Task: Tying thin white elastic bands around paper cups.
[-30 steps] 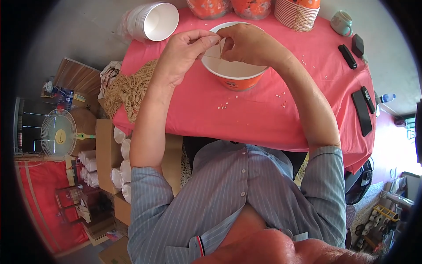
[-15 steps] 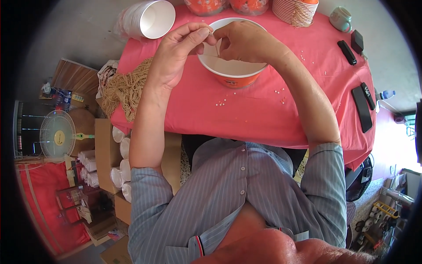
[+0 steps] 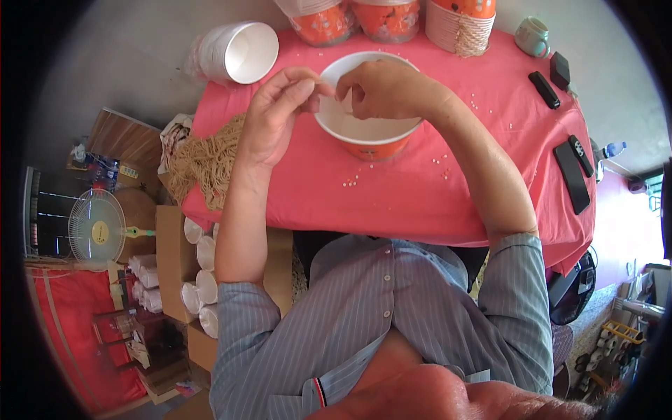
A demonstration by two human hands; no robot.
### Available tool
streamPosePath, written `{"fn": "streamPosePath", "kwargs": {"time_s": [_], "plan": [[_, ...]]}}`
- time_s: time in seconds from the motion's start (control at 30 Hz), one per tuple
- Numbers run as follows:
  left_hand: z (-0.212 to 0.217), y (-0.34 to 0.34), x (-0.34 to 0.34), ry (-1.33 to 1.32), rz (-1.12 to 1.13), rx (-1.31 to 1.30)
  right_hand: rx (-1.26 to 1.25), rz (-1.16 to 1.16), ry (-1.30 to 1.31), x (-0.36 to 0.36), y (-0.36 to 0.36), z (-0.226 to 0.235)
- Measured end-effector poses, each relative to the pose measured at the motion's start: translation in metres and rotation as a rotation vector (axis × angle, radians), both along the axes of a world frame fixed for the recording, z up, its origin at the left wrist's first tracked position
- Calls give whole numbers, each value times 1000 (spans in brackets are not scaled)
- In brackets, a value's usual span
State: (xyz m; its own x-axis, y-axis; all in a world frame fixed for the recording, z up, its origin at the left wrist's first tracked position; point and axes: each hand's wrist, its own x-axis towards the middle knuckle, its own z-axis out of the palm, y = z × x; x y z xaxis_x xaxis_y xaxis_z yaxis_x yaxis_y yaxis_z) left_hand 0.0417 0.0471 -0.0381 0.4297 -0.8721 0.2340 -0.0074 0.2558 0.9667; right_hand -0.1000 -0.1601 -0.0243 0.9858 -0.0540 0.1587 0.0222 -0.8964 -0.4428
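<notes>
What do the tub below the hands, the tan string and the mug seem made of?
Tub: probably coated paperboard, perhaps plastic; smooth white inside, printed orange outside.
Tan string: likely cotton or similar fibre; matte, limp, tangled strands.
Mug: possibly glazed ceramic; rounded, pale green, slight sheen.

The pink cloth point(image 3: 301, 199) looks soft and matt, with little creases, and the orange and white bucket point(image 3: 381, 149) looks like smooth, shiny paper. The heap of tan string point(image 3: 208, 161) looks rough and matt, while see-through, shiny plastic point(image 3: 203, 59) wraps the stack of white tubs point(image 3: 250, 52). The mug point(image 3: 530, 38) looks smooth and shiny, the box point(image 3: 171, 259) is matt cardboard, and the board point(image 3: 127, 140) looks like wood.
</notes>
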Motion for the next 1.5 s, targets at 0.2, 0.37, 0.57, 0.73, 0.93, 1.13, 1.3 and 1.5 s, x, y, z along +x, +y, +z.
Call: {"fn": "streamPosePath", "kwargs": {"time_s": [0.2,0.37,0.57,0.73,0.93,1.13,1.3,1.5], "plan": [[12,21,11,57,30,-26,279,-10,223,-18,-12,30],[20,30,9,-112,86,107,315,-14,139,-23,-21,38],[35,26,-4,-560,173,343,260,19,109,-18,-9,29],[36,29,1,-604,239,368,230,-23,76,-15,-6,24],[-28,34,12,-105,192,14,584,-88,-126,-25,-15,48],[13,4,-29,-720,440,114,715,13,-172,-19,-16,40],[31,-28,-39,-943,450,41,766,44,-146,-20,-14,41],[29,-34,-37,-711,509,69,759,10,-174,-22,-19,42]]}}
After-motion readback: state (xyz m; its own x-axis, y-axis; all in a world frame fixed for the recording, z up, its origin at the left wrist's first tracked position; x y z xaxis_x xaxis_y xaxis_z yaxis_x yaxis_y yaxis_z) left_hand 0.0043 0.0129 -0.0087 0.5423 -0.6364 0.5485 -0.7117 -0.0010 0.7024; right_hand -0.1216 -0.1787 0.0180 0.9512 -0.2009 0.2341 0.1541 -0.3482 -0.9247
